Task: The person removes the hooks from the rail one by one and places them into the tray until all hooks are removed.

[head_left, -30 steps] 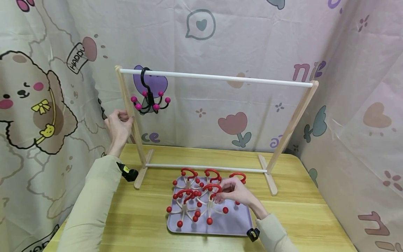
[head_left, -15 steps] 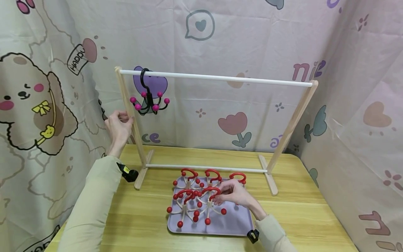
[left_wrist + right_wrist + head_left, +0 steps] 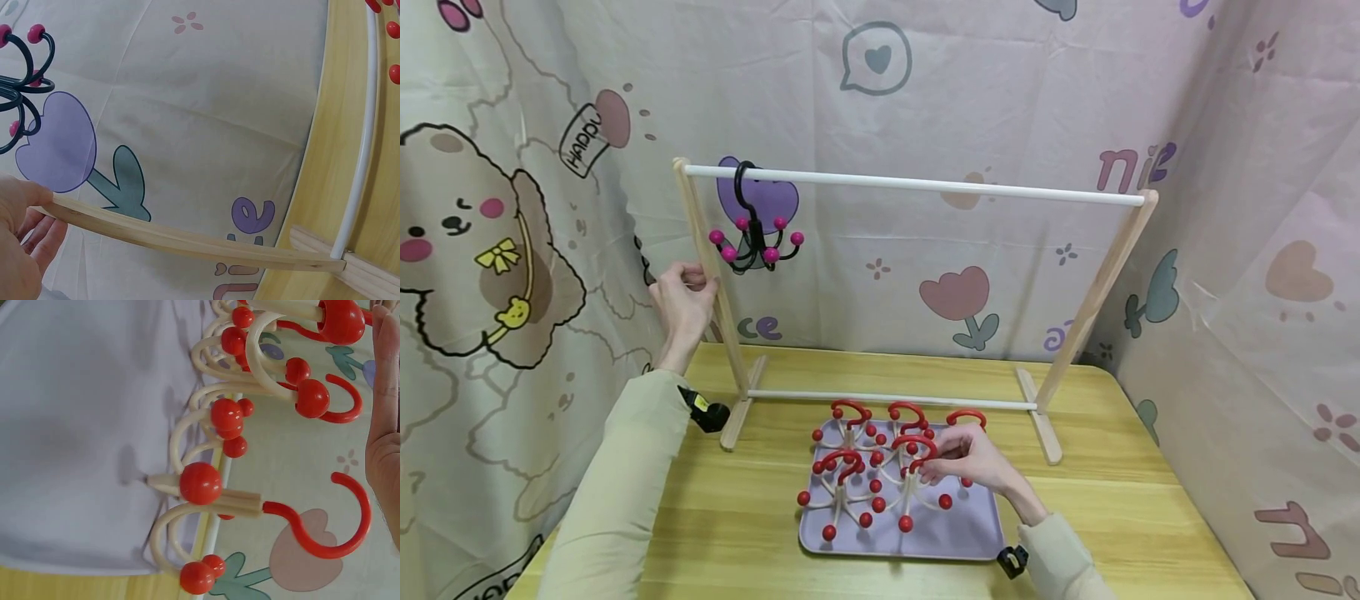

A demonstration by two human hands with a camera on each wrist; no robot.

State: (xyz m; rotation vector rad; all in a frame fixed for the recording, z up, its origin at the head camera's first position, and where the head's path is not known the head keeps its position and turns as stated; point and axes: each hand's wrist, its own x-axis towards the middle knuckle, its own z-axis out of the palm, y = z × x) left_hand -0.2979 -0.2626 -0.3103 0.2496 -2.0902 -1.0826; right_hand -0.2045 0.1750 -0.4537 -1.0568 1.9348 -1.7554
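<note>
My left hand (image 3: 683,308) pinches the left wooden post (image 3: 728,342) of a hanging rack; the left wrist view shows the thumb (image 3: 37,192) on one side and fingers on the other. On the rack's white top bar (image 3: 925,184) hangs a black multi-arm hook hanger (image 3: 756,237) with pink ball tips. My right hand (image 3: 976,462) pinches the front-right red-and-cream hook hanger (image 3: 916,439) near its neck, above the lilac tray (image 3: 955,537). Whether its base touches the tray cannot be told. In the right wrist view this hand (image 3: 384,431) shows only at the right edge.
Several more red-and-cream hangers stand on the tray, among them a front-left hanger (image 3: 839,496) and a back-left hanger (image 3: 850,425). Behind the tray runs the rack's lower white bar (image 3: 887,397). The right post (image 3: 1097,304) and its foot (image 3: 1041,425) stand on the wooden table (image 3: 1120,500).
My right hand has moved slightly to the right, and the hanger it pinches has shifted right and a little up, away from the front-left one. The left hand stays on the post.
</note>
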